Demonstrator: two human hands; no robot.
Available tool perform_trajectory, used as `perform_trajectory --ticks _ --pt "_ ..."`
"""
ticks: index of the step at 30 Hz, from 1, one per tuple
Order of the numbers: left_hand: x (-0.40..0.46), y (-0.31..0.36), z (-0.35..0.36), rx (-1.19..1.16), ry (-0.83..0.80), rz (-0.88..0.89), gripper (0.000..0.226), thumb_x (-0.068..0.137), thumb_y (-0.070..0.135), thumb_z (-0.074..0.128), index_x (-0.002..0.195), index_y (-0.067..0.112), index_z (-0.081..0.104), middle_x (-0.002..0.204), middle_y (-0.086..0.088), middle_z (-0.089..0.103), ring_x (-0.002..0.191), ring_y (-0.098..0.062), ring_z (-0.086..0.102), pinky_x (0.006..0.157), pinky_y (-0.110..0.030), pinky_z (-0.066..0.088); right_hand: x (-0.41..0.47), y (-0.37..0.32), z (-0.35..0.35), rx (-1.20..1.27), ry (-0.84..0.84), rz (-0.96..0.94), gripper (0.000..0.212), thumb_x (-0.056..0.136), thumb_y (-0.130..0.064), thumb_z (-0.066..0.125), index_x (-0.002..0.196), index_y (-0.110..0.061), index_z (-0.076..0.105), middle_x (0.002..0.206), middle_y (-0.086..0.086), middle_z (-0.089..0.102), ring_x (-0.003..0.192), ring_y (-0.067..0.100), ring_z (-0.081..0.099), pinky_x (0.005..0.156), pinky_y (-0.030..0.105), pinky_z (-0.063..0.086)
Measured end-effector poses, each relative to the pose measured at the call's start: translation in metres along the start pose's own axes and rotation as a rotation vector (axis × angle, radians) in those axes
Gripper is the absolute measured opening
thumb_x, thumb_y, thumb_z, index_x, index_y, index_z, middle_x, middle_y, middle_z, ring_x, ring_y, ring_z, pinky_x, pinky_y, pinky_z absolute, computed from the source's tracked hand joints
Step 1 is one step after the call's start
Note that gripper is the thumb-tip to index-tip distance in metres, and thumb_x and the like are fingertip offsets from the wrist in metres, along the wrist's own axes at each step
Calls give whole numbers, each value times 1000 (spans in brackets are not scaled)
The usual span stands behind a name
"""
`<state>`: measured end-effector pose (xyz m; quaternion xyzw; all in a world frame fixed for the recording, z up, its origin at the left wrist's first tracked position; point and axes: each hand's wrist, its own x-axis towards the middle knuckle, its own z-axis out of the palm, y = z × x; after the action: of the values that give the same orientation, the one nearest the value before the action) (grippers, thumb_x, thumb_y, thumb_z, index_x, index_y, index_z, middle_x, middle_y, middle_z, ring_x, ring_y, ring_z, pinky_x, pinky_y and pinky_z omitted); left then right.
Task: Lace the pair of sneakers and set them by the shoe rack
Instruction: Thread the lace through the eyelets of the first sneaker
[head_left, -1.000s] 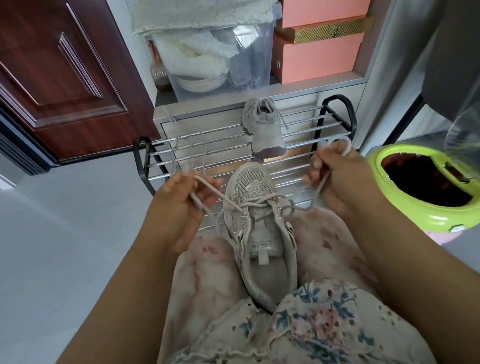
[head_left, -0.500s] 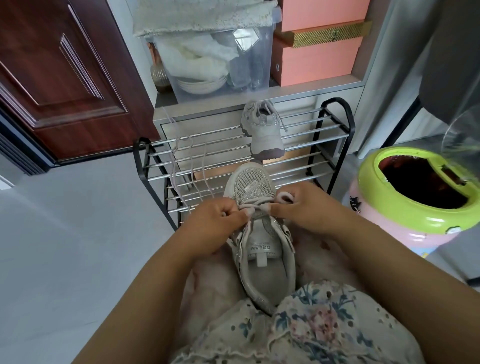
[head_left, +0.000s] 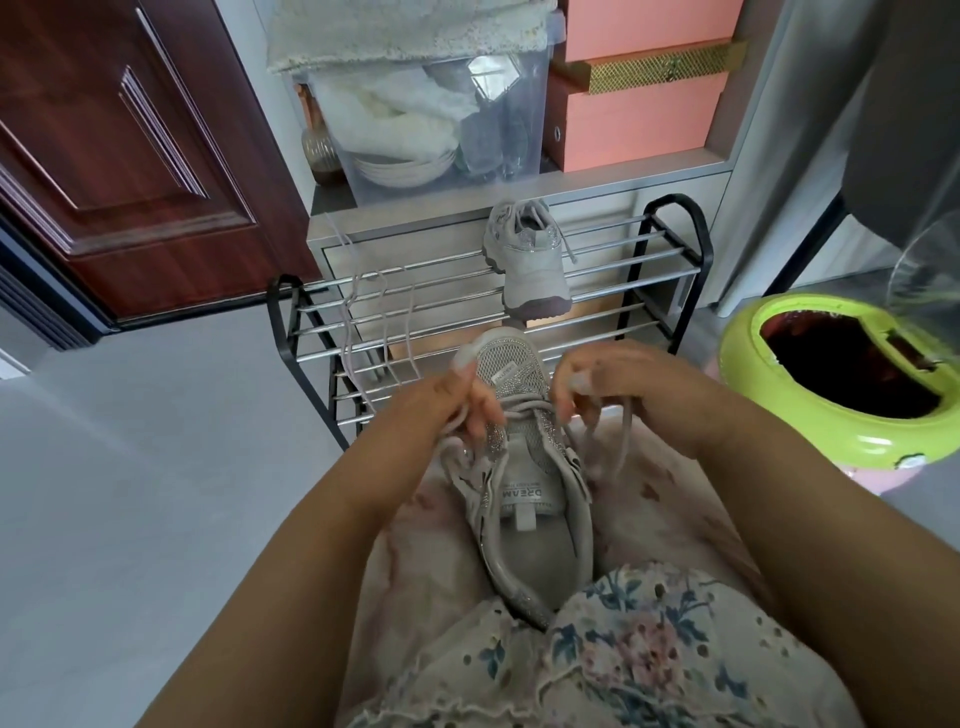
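Green bin (head_left: 748, 364), brown door (head_left: 119, 156)

A grey mesh sneaker (head_left: 524, 467) lay on the lap, toe pointing away, its lace (head_left: 621, 441) loose beneath the fingers (head_left: 480, 410). Beyond the fingers, the second sneaker (head_left: 530, 260) sat on the shoe rack (head_left: 675, 249), with a spare lace (head_left: 353, 322) draped over the bars.

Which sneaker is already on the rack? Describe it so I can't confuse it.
Find the black-framed shoe rack below the clear storage box. On its top rails sits a grey sneaker, alone; the other sneaker lies in the person's lap.
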<state>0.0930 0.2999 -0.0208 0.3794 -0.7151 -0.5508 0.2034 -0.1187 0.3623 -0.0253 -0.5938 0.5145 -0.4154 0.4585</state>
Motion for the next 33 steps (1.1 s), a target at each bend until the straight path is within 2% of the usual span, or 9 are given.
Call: perform_trajectory --ticks 2,5,11,13,17,21,26,29,33 --pt "2 9 -3 102 106 15 68 79 73 19 79 29 72 98 13 66 91 3 60 83 -28 42 3 -6 0 -150 35 72 53 72 -60 49 76 -12 70 77 -3 67 74 13 56 73 28 45" --pt "7 17 -4 246 163 47 49 93 55 32 89 27 72 106 21 58 90 18 49 76 -11 35 17 -4 7 -506 220 91 31 84 -52 56 72 -25 64 68 -9 58 66 6 52 67 30 40" --pt "21 8 -5 186 117 33 28 97 35 50 87 20 71 100 -27 65 80 -21 55 74 -33 43 40 -7 23 -1048 -19 4 13 82 -27 65 78 -17 58 81 -4 53 76 14 50 64 30 38" --pt "23 9 -6 203 96 45 25 96 32 53 89 16 71 94 -25 66 77 -19 53 73 -33 43 45 -15 20 -875 -47 68 7 83 -16 62 77 -13 59 79 1 57 70 14 51 62 28 40" --pt "28 20 -8 166 78 45 20 95 33 54 102 24 70 81 4 63 66 -5 53 58 -13 42 54 -57 -1 218 82 135 23 95 -10 50 72 -11 51 54 4 51 49 16 43 49 26 32" --pt "36 28 -11 139 100 60 16 96 27 52 102 32 67 91 12 65 77 0 58 71 -21 45 64 -86 -16 -349 243 -5 13 92 -14 57 79 -10 58 57 5 56 40 8 47 42 18 38" --pt "37 24 -13 71 149 -1 18 97 16 51 97 25 66 84 5 62 75 -11 55 73 -30 47 56 -42 7 -968 -235 184 9 79 -21 67 82 -13 69 76 2 69 60 11 59 58 24 48" --pt "34 20 -10 97 120 3 19 97 18 50 91 25 67 80 5 61 70 -10 53 70 -29 47 53 -30 14 -932 -232 133 2 79 -14 65 78 -15 64 68 -7 59 56 4 49 54 20 38" --pt "33 17 -9 113 80 18 23 98 27 48 96 20 71 71 -1 56 64 -13 50 65 -28 45 54 -24 11 -468 -70 160 25 80 2 63 66 -17 58 55 -6 52 41 0 47 50 17 42"
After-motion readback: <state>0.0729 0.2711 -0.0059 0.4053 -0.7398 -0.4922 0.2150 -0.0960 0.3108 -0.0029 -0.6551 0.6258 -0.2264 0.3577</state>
